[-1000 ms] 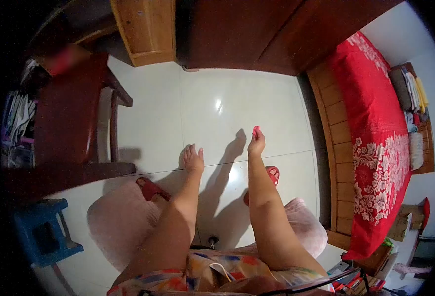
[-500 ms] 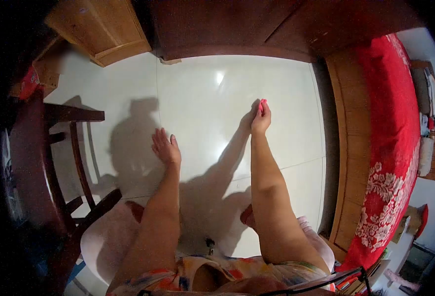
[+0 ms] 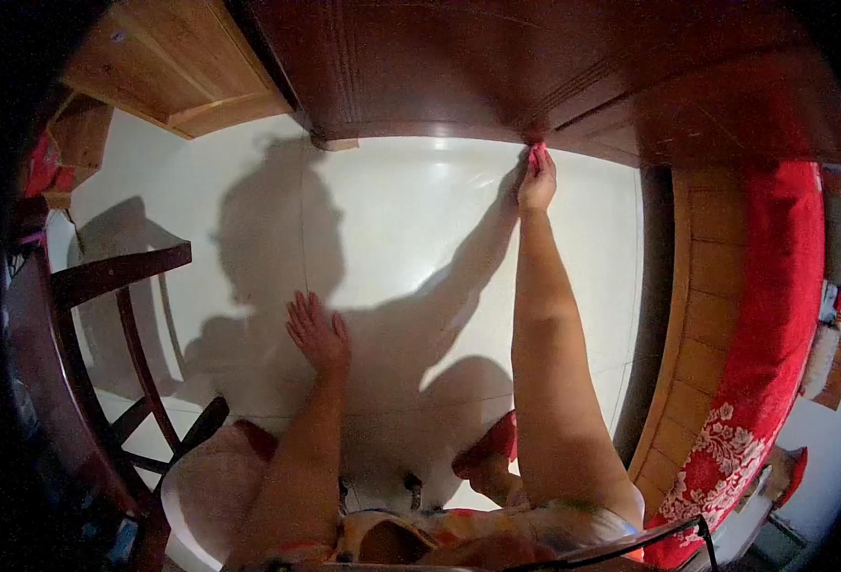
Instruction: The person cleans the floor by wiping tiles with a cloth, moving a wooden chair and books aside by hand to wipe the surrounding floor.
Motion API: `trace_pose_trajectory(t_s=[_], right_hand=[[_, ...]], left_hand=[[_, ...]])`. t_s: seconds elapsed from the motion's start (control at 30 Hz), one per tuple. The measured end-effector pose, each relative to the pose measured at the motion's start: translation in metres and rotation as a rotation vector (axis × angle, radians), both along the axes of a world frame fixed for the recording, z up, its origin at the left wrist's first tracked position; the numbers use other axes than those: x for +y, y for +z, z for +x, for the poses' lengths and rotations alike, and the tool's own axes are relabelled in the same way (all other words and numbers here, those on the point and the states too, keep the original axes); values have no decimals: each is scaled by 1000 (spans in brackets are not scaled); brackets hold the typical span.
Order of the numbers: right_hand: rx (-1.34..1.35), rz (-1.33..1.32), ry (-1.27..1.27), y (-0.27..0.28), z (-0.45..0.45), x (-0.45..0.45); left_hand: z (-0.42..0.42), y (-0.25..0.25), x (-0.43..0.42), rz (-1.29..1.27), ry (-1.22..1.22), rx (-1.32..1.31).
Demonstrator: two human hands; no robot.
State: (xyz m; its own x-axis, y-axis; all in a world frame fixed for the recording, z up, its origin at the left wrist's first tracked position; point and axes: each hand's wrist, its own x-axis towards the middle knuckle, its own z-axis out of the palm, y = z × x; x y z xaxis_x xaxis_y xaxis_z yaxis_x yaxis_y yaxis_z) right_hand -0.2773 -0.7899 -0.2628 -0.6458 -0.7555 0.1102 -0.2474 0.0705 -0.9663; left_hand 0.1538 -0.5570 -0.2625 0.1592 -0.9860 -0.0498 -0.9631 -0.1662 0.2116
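My right hand (image 3: 537, 186) is stretched far forward, its fingers closed on a bunched pink cloth (image 3: 537, 153). Only a small part of the cloth shows past the fingers. It is at the foot of the dark red-brown wooden cabinet (image 3: 420, 71), where the front meets the pale floor (image 3: 411, 238). My left hand (image 3: 317, 334) is open with fingers spread and holds nothing. It appears over the floor, nearer to me; whether it touches the tiles I cannot tell.
A dark wooden chair (image 3: 120, 267) stands at the left. Behind it are a light brown wooden cabinet (image 3: 177, 67) and a red item (image 3: 47, 167). Along the right runs a wooden bed frame (image 3: 701, 286) with a red floral cover (image 3: 782, 276). My foot in a red shoe (image 3: 492, 448) is below.
My right hand has moved forward and slightly right with the pink cloth, up to the cabinet's base. My left hand has shifted slightly toward me, still open. The view has tilted forward.
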Motion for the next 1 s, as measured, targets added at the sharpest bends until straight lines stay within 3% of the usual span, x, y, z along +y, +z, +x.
trace_pose_trajectory(t_s=[0.07,0.1,0.2,0.23,0.3,0.5,0.57,0.77,0.87,0.97,1.0], right_hand=[[189,-32,55,-28,-11,-5],[467,-80,70,-31,-3,-5],[387,104,157,-19,25,11],[671,124,166,-13,45,24],[592,108,269,-9,75,38],[770,43,543,13,160,86],[647,68,647,17,184,104],[682,33,909,17,241,164],[621,11,1068,18,259,190],[-303,152,1117,6,277,204],[-581,145,999,9,275,195]], left_hand=[[1,4,0,12,-6,-5],[1,6,0,30,-4,-8],[0,11,2,73,0,-2],[-1,12,2,81,5,2],[-1,10,3,60,4,6],[-3,10,3,27,10,5],[-4,15,2,23,17,25],[-4,15,2,-113,-4,67],[-3,9,3,-83,8,29],[-3,1,3,-74,-8,-53],[-3,2,3,-52,-4,-61]])
